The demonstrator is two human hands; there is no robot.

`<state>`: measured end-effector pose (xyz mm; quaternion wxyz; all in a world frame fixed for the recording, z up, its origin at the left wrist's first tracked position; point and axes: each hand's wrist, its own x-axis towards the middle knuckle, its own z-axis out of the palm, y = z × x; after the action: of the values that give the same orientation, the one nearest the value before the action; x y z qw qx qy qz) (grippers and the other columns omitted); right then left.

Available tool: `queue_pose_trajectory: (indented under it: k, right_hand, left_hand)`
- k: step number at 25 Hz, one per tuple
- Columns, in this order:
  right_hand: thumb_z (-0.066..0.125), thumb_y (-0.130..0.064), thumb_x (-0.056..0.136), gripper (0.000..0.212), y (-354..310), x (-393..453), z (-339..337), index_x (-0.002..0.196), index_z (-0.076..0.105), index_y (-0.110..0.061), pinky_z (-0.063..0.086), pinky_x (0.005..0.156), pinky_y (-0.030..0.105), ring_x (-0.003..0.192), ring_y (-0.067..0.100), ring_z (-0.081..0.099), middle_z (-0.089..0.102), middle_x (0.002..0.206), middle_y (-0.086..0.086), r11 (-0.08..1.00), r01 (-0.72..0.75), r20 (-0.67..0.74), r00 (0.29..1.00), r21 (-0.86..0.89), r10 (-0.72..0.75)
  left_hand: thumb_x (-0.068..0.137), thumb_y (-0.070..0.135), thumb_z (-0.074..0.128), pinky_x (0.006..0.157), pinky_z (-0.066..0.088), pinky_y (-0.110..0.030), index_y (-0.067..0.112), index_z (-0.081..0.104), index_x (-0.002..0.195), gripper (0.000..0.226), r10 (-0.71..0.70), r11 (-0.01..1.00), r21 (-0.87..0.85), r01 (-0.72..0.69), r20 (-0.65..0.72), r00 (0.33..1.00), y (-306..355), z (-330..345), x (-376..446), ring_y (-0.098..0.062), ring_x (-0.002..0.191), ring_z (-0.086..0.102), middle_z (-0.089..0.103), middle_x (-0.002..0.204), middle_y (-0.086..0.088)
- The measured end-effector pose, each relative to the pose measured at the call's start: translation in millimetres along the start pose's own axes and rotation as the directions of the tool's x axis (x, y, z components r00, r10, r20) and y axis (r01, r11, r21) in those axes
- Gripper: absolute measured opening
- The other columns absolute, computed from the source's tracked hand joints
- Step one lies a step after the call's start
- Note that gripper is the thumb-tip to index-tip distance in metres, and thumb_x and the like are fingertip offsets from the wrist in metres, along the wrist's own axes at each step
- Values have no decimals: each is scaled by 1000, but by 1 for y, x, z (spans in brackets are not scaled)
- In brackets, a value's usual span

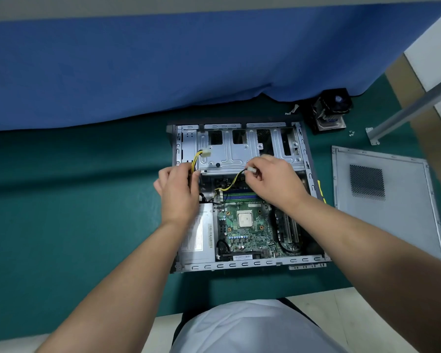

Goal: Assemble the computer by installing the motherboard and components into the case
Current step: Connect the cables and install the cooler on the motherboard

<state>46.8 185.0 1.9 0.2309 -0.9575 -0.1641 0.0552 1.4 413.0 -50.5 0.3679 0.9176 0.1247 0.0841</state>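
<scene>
Fingers [250, 174] of the right hand [273, 179] pinch a small white plastic connector [252, 170] on yellow-black wires [231, 183] mid-frame, while the left hand [178, 189] grips another yellow-black bundle [195, 161]; forcing it misaligned could bend pins on the green motherboard [247, 225].

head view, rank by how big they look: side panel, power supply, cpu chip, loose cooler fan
1. side panel
2. power supply, partly hidden by the left arm
3. cooler fan
4. cpu chip

The fan lies farther from the camera, so its true size is unsure.

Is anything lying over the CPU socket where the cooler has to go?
Nothing visible covers the CPU. The cooler sits outside the case, and both hands work at cables beyond the socket.
</scene>
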Motion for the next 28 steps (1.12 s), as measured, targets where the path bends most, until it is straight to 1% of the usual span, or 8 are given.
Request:
queue_pose_trajectory:
  k: [3,6,12,15,19,21,23,28]
  right_hand:
    - [58,-30,102,25,11,-16,11,107,76,-13,54,76,35,82,24,65,68,98,5,999,-37,23,999,-26,37]
    - [56,-31,105,27,25,-38,30,117,75,-16,48,75,31,86,28,66,65,106,8,981,-194,61,979,-4,194]
    - [57,-26,104,27,43,-42,64,120,68,-7,43,70,28,83,23,62,69,100,12,927,-363,106,930,98,353]
    - [54,-21,105,20,44,-30,78,116,64,-8,50,75,33,86,22,62,68,104,9,946,-303,155,946,115,284]
    - [46,-12,104,17,48,-15,96,111,62,-9,47,86,40,101,27,55,64,104,8,979,-205,206,957,-20,205]
    - [45,-9,101,12,54,-11,102,95,53,-15,40,81,38,93,27,51,56,91,4,978,-191,199,959,-77,203]
    - [45,-7,100,15,57,-11,106,90,48,-18,35,78,37,85,25,47,49,85,1,982,-165,185,966,-93,180]
    - [43,-5,102,20,61,-9,114,108,61,-2,46,81,42,88,31,53,58,97,16,984,-156,101,981,-88,165]
  left_hand:
    - [105,44,49,90,24,-32,29,61,103,20,86,989,119,-91,47,995,3,2,-2,-16,108,40,59,95,14]
    - [103,43,53,98,30,-40,27,66,110,22,223,927,290,-237,81,971,5,5,-4,-19,113,46,65,108,9]
    - [103,35,56,107,30,-40,24,65,120,23,293,885,348,-311,104,950,1,12,-2,-20,128,49,61,132,7]
    - [104,34,53,110,29,-41,24,64,124,25,286,879,367,-306,109,952,-1,15,-2,-20,132,49,62,135,8]
    - [104,35,52,110,29,-42,24,63,124,25,290,869,392,-302,90,953,-5,18,-1,-19,133,48,62,135,8]
    - [104,35,52,109,29,-42,24,62,125,25,299,865,399,-306,81,951,-6,20,1,-19,132,49,62,135,8]
    - [105,36,52,108,30,-42,25,62,124,24,307,863,399,-308,70,949,-7,20,1,-19,132,49,62,134,9]
    - [105,36,52,106,30,-42,25,63,120,22,321,861,401,-312,47,946,-7,22,1,-19,129,50,64,132,10]
